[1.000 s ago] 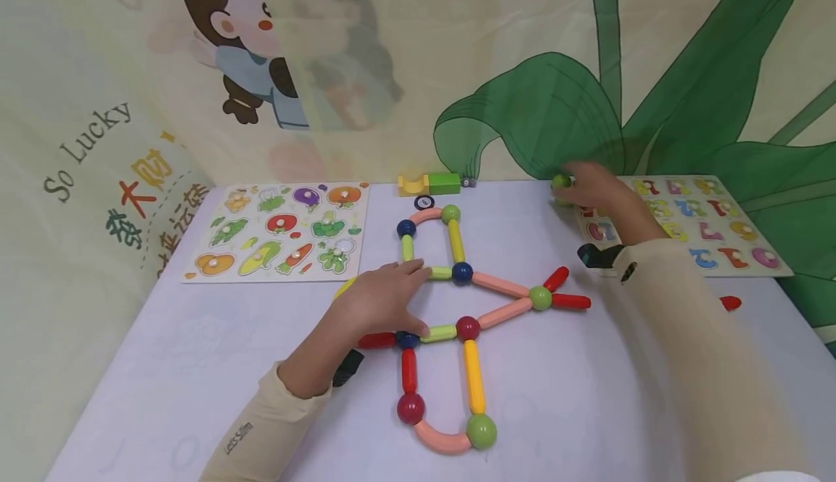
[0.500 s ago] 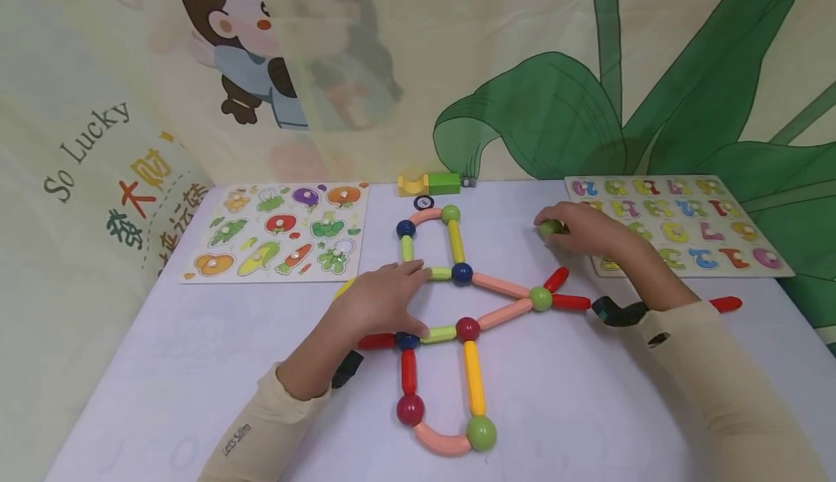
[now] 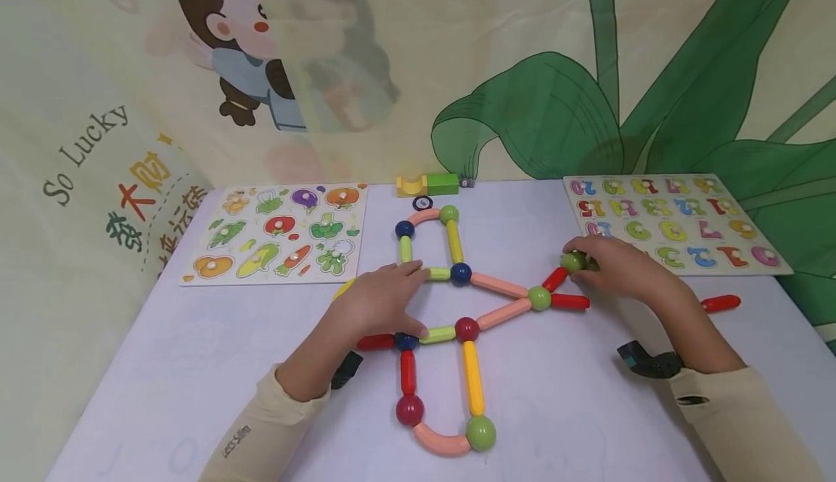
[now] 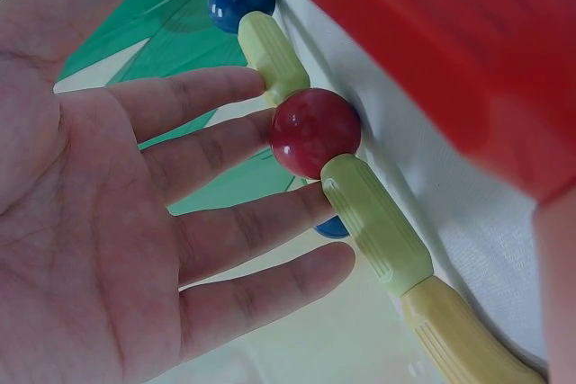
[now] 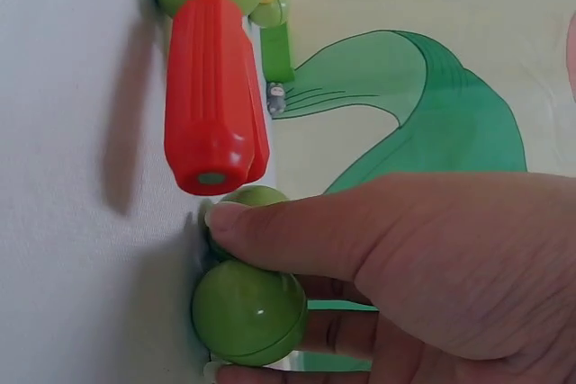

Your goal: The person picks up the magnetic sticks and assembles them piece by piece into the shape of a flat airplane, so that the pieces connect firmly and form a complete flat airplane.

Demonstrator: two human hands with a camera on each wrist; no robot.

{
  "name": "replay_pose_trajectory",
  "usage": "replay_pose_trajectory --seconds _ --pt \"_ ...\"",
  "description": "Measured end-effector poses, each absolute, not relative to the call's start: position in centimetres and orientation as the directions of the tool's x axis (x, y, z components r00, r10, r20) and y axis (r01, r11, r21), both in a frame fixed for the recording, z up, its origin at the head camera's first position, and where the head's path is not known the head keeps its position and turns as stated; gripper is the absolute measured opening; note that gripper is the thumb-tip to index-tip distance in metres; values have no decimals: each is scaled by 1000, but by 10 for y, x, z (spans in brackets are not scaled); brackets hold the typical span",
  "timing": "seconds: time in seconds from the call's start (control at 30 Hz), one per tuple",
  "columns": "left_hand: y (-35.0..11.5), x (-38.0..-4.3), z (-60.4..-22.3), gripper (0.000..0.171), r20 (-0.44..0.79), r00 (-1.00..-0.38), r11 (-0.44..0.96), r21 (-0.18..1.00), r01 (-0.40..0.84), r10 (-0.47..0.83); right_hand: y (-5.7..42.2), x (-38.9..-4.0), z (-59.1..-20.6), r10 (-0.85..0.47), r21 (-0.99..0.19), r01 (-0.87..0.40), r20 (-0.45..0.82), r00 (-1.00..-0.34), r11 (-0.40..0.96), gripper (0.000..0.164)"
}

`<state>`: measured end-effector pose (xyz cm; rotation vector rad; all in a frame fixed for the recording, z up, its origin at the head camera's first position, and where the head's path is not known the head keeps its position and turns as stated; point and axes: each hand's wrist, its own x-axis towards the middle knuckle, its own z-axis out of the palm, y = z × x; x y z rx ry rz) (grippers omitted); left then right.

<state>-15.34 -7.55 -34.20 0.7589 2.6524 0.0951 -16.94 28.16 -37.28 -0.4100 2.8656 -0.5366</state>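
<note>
A flat figure of magnetic sticks and balls lies on the white table. My left hand (image 3: 382,295) rests over its left part, fingers straight. In the left wrist view those fingertips reach a dark red ball (image 4: 316,133) and light green sticks (image 4: 378,222). My right hand (image 3: 620,268) pinches green balls (image 5: 249,314) between thumb and fingers; two show in the right wrist view. In the head view the held ball (image 3: 573,261) is at the tip of the upper red stick (image 3: 555,279). Both red sticks there fan out from a light green ball (image 3: 539,298).
A vegetable puzzle board (image 3: 274,234) lies at the back left, a number puzzle board (image 3: 679,224) at the back right. Yellow and green blocks (image 3: 427,185) stand by the back wall. A loose red stick (image 3: 721,303) lies right of my right hand.
My right hand has come from the number board at the back toward the front, bringing the green balls to the upper red stick. The left hand has stayed in place.
</note>
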Motion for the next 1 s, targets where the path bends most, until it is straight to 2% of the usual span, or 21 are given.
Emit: replay_pose_trajectory --seconds 0.2,0.37,0.53,0.7,0.9,1.0 --pt "-76 -153 -341 86 -334 -782 849 168 500 527 278 -162 -372 -315 -367 -250 -129 -940 896 46" --pt "-75 -152 -341 86 -332 -780 846 169 505 531 278 -157 -367 -257 -376 -182 -159 -953 908 53" --pt "-75 -152 -341 86 -333 -781 849 165 503 528 286 -152 -362 -212 -405 -111 -215 -953 908 35" --pt "-75 -152 -341 87 -337 -783 851 165 498 523 297 -140 -362 -255 -428 -148 -204 -945 891 20" --pt "-75 -152 -340 87 -339 -783 853 168 495 521 307 -123 -364 -303 -447 -188 -202 -931 874 28" --pt "-76 -152 -340 87 -340 -783 853 169 494 521 309 -119 -365 -274 -439 -156 -221 -936 885 34"
